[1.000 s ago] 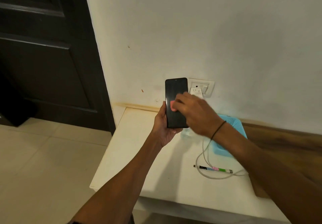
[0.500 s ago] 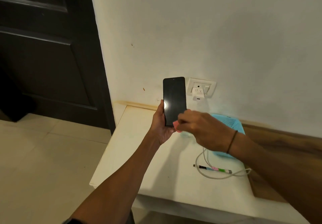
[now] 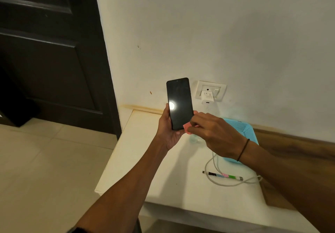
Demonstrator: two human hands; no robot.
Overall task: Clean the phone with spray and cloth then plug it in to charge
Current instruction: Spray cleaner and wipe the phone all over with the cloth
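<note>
My left hand [image 3: 169, 131] holds a black phone [image 3: 179, 102] upright, screen toward me, with a bright glare spot on the glass. My right hand [image 3: 213, 135] pinches a small pink cloth [image 3: 187, 128] against the phone's lower right corner. A white charger [image 3: 206, 97] sits in the wall socket [image 3: 211, 89] behind the phone. Its white cable [image 3: 215, 167] loops loosely over the table. A clear spray bottle [image 3: 195, 139] is mostly hidden under my right hand.
The white table [image 3: 145, 160] stands against the wall, with a blue perforated basket [image 3: 241, 129] at the back right. A multicoloured pen-like stick [image 3: 223, 175] lies beside the cable. A dark door [image 3: 50, 51] and tiled floor are to the left.
My right hand with the pink cloth slid down the screen from its middle to the lower right corner. The phone stayed upright in my left hand.
</note>
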